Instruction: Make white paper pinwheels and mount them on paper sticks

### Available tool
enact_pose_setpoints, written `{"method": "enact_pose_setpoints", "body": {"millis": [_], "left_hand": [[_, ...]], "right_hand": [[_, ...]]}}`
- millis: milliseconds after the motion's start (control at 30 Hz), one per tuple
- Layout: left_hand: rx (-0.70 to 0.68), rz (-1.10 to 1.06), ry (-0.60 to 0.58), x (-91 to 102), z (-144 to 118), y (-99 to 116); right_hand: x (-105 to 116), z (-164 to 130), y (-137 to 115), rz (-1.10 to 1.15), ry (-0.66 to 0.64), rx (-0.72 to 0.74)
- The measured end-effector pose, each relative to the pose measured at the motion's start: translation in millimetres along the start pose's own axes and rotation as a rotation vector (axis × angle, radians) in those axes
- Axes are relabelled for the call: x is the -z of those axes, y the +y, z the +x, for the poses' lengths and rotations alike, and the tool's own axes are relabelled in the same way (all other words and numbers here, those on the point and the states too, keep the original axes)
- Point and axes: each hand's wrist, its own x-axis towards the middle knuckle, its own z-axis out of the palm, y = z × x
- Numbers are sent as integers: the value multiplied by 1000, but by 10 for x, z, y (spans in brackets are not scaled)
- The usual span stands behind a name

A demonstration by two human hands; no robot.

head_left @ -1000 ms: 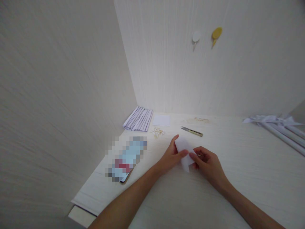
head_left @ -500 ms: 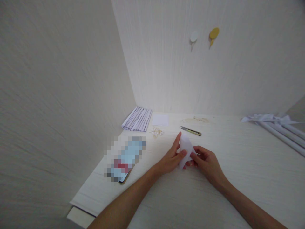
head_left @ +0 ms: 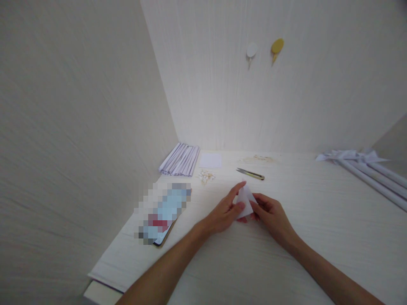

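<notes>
A small white piece of paper (head_left: 245,200) is pinched between both my hands just above the pale table (head_left: 286,254). My left hand (head_left: 224,211) grips its left edge with thumb and forefinger. My right hand (head_left: 270,214) holds the right side, fingers curled under it. The paper is folded into a narrow pointed shape. A pair of thread snips (head_left: 250,173) lies on the table just beyond the hands.
A stack of folded white paper strips (head_left: 180,159) lies in the far left corner beside a white square sheet (head_left: 210,160). Small pale scraps (head_left: 206,176) lie near it. A phone (head_left: 162,214) rests at the left. White rolled paper sticks (head_left: 365,171) lie at the right. Two hooks (head_left: 263,48) hang on the wall.
The paper has been folded narrower between my hands, from a flat sheet to a pointed shape. The view has shifted slightly to the right.
</notes>
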Motion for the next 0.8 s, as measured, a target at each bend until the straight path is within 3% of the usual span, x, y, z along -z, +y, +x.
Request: {"method": "enact_pose_setpoints", "body": {"millis": [400,800], "left_hand": [[11,156,70,24,35,-70],[50,248,119,20,30,-55]], "right_hand": [[5,-15,-50,90,-174,42],[-27,-17,-89,189,-236,16]]}}
